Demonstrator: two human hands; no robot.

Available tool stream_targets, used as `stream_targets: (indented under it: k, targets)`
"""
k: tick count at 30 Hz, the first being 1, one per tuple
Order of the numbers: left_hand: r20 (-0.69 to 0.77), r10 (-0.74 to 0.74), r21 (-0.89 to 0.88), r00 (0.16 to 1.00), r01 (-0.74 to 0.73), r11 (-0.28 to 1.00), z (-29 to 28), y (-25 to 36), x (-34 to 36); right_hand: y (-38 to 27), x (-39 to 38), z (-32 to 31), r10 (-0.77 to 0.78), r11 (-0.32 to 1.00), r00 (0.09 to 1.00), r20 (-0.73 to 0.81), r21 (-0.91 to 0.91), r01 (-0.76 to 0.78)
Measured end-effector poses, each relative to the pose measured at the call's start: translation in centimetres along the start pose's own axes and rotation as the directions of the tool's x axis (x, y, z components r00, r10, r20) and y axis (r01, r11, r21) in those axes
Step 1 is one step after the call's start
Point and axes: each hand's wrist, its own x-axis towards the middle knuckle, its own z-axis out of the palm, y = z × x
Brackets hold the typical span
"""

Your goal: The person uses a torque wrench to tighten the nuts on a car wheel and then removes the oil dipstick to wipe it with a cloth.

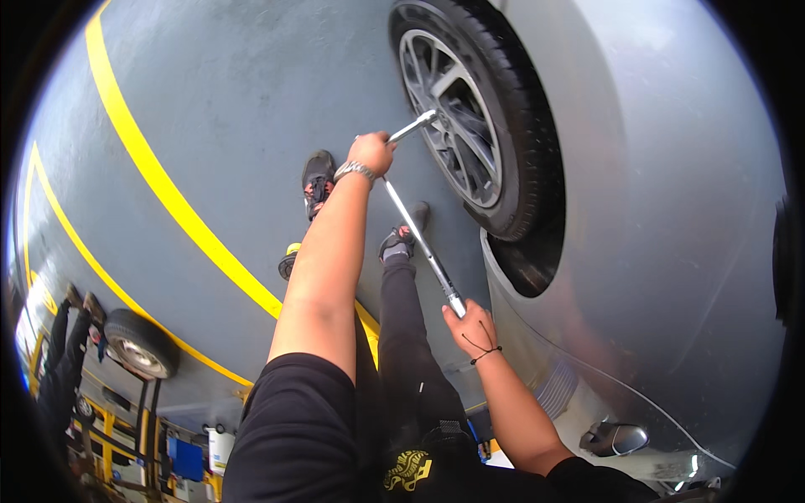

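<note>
A long chrome torque wrench (419, 237) runs slantwise from my left hand down to my right hand. My left hand (371, 153) is closed around its head end, where a short extension bar (412, 127) leads off to the wheel. The bar's far end meets the hub area of the alloy wheel (479, 144); the exact nut it sits on is too small to make out. My right hand (470, 328) is wrapped around the wrench's handle end. The wheel's black tyre (530, 126) is on a silver car (662, 210) at my right.
My shoes (318, 178) stand on the grey floor (243, 92), beside a yellow line (155, 172). A loose wheel (140, 345) is at the left near another person's legs (69, 356). A yellow-and-black object (289, 261) lies by my left arm. Shelving (151, 432) stands lower left.
</note>
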Motion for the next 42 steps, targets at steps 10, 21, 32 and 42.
stream_targets:
  k: [10,21,32,42]
  targets:
    - [-0.156,0.078,0.121,0.985,-0.060,0.991,-1.4,1.7,2.6,-4.7,-0.5,-3.7,-0.043,0.998,0.999,0.007,0.040,0.042]
    - [-0.156,0.072,0.210,0.985,-0.038,0.977,-2.1,3.7,3.4,-1.5,8.9,6.9,0.019,1.000,0.977,-0.210,0.011,-0.017]
    - [0.110,0.143,0.159,0.984,-0.159,0.974,-3.5,-1.3,2.3,-1.0,4.5,1.3,-0.040,0.999,0.997,-0.069,-0.013,0.039]
    - [0.018,0.187,0.161,0.982,-0.188,0.969,-2.1,3.1,-3.2,0.4,-3.7,0.0,-0.020,0.997,0.998,-0.052,0.071,0.023]
